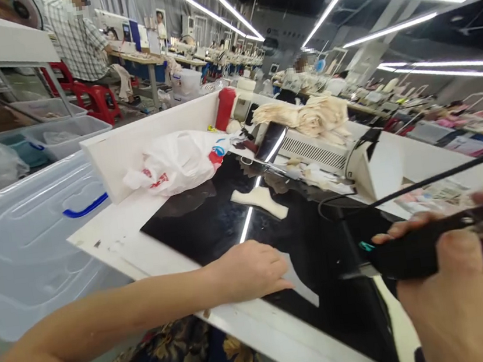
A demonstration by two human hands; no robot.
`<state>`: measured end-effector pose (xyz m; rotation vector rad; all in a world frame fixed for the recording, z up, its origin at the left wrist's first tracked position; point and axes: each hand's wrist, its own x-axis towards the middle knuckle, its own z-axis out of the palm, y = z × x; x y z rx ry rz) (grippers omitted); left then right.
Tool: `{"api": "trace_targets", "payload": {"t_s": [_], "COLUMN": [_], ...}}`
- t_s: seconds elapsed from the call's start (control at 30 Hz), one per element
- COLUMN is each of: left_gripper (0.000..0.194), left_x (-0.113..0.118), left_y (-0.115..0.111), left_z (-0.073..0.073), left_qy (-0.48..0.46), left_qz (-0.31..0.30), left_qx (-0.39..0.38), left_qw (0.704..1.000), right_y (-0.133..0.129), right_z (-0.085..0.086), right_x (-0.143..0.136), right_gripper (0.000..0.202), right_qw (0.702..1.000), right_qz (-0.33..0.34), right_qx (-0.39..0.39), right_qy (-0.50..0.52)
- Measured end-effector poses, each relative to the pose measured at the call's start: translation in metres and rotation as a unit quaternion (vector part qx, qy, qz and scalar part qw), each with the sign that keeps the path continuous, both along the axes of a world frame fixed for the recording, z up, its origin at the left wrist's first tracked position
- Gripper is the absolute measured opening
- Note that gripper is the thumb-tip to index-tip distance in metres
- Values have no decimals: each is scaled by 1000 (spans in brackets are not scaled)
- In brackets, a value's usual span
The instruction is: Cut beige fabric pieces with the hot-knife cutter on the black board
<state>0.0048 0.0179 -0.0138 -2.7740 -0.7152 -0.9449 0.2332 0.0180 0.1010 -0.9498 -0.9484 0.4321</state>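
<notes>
My left hand (252,270) rests on the shiny black work surface (194,228), its fingers curled closed on a pale, curved flat piece (303,285). My right hand (453,296) is wrapped round a black hand tool (413,251) with a thin metal tip pointing left and a small teal mark near the front. The tip hovers over or touches the surface; blur leaves this unclear. Below the tool lies a cream strip (401,326), partly hidden by my right hand. A cream, winged-shaped piece (261,201) lies apart from both hands, farther back.
A white plastic bag (181,159) sits at the back left. Behind stand a red cylinder (224,109), a vented machine (315,151) and a cream cloth stack (304,117). A black cable (434,176) crosses at right. A lidded clear bin (31,230) adjoins the table; another person (75,43) sits beyond.
</notes>
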Motion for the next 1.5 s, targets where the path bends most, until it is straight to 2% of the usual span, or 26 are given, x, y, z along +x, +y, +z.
{"api": "trace_targets", "payload": {"t_s": [0.17, 0.27, 0.4, 0.67, 1.07, 1.2, 1.5], "left_gripper": [34, 33, 30, 28, 26, 24, 23], "left_x": [0, 1, -1, -3, -6, -7, -8], "left_y": [0, 0, -1, -3, -5, -5, -5], "left_z": [-4, -4, -1, 6, 7, 7, 8], "left_qy": [5, 12, 23, 6, 16, 25, 29], "left_qz": [5, 3, -1, -22, -9, -6, -4], "left_qx": [5, 8, -5, -7, -18, -27, -33], "left_qw": [1000, 1000, 1000, 1000, 1000, 999, 999], "right_y": [-3, 0, 8, 19, 21, 22, 22], "right_z": [-3, -10, -19, -33, -40, -40, -34], "right_x": [-42, -58, -69, -69, -67, -67, -77], "right_gripper": [42, 42, 43, 39, 33, 33, 39], "right_qw": [997, 994, 991, 991, 993, 993, 990], "right_qz": [68, 100, 111, 107, 90, 91, 114], "right_qx": [-10, 25, 69, 74, 79, 80, 72], "right_qy": [26, 34, 34, 33, 14, 1, 42]}}
